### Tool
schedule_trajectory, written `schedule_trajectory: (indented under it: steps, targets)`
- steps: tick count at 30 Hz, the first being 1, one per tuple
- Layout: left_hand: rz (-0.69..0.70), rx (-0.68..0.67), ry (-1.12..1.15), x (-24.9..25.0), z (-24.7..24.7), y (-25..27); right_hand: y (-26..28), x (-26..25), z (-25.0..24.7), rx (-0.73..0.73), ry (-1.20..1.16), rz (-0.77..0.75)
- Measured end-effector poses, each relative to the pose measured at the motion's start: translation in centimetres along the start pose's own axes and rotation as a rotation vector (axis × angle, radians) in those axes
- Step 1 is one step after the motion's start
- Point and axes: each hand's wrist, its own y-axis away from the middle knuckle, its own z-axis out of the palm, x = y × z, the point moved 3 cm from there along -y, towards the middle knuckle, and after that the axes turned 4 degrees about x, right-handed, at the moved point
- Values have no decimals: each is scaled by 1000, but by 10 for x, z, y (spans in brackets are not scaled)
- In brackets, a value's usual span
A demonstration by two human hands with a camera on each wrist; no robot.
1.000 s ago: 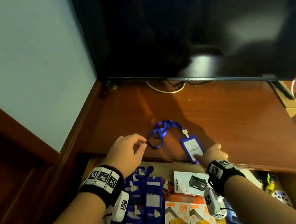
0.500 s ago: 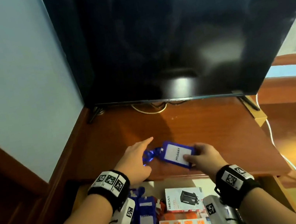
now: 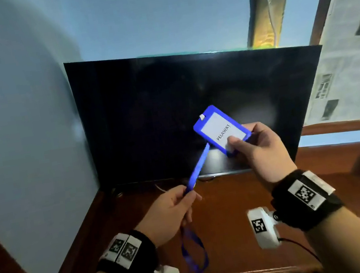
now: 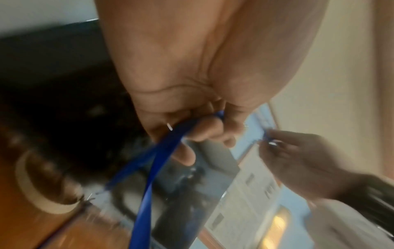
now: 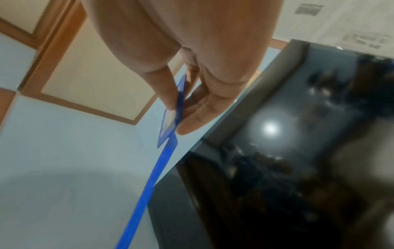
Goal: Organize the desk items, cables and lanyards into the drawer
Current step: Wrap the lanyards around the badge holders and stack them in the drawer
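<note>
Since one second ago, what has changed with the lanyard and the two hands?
The blue badge holder has been lifted off the desk and is pinched in the right hand before the TV. The left hand has taken hold of the blue strap, now stretched between them, its loop hanging below. The TV stayed put.

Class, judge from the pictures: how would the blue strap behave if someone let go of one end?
Probably floppy: the strap runs straight only between the left hand and the badge holder in the right hand. Below the left hand it droops in a slack loop. Likely light, since pinches hold it.
</note>
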Motion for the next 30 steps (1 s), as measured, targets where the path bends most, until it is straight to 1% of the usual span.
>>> schedule_trajectory:
  steps: [2,3,5,7,10,12,13,14,17,20,22,25,27,29,30]
  targets:
    - [107,37,-182,25,-5,8,-8,-8,-2,68,176,-107]
    - [183,52,-273,41,-9,13,-11,-8,-3,69,294,-162]
    - [322,71,-404,75,-19,23,-11,0,-2,7,497,-235]
    - [417,116,-477,105,-31,27,-6,17,2,-112,583,-246]
    - [473,186,-615,134,-50,18,14,37,11,-337,616,-212]
    - [465,221,-675,139,-64,5,31,40,19,-524,516,-183]
    - [446,238,-673,138,-70,-3,38,38,22,-585,450,-171]
    - [412,255,-663,135,-76,-11,42,36,23,-608,384,-162]
    - [274,270,-632,108,-86,-31,47,21,25,-555,146,-143]
    - [160,172,-531,75,-79,-33,42,3,22,-422,-89,-102]
    - [134,117,-507,61,-64,-21,35,-7,19,-308,-135,-116]
    - [85,57,-472,53,-38,4,19,-7,10,-126,-51,-128]
    - [83,-7,-458,54,-25,20,10,2,3,-35,117,-181]
    - [130,-63,-492,63,-21,33,6,13,-2,0,349,-263]
    - [166,-69,-520,70,-22,37,7,17,-3,-21,445,-289]
